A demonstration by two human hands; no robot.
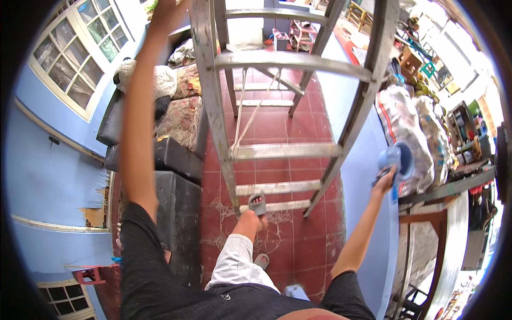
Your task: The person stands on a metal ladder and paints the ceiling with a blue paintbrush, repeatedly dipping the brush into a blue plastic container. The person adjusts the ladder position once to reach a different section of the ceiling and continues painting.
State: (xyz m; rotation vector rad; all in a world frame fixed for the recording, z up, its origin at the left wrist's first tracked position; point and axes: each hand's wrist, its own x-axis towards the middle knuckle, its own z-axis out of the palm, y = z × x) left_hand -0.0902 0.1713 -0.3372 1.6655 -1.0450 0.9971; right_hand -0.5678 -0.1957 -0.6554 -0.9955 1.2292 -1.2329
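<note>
In front of me stands a metal stepladder [288,152], opened out, with a cord [242,112] strung between its two sides. My left hand [169,15] is raised at the top edge beside the ladder's left rail. It is blurred and partly cut off, so its fingers do not show and I cannot tell whether it grips the rail. Out to the right, my right hand [385,180] is closed on a blue plastic cup [404,160]. Something dark also shows by those fingers, too small to name. One sandalled foot [257,204] is up at the ladder's low rungs.
Along the left are dark sofa seats [176,213] with patterned cushions [181,120] and a white plush toy [160,80]. A low blue wall [368,213] runs along the right, with stuffed white sacks [405,128] beyond it. Underfoot is red tile [298,240].
</note>
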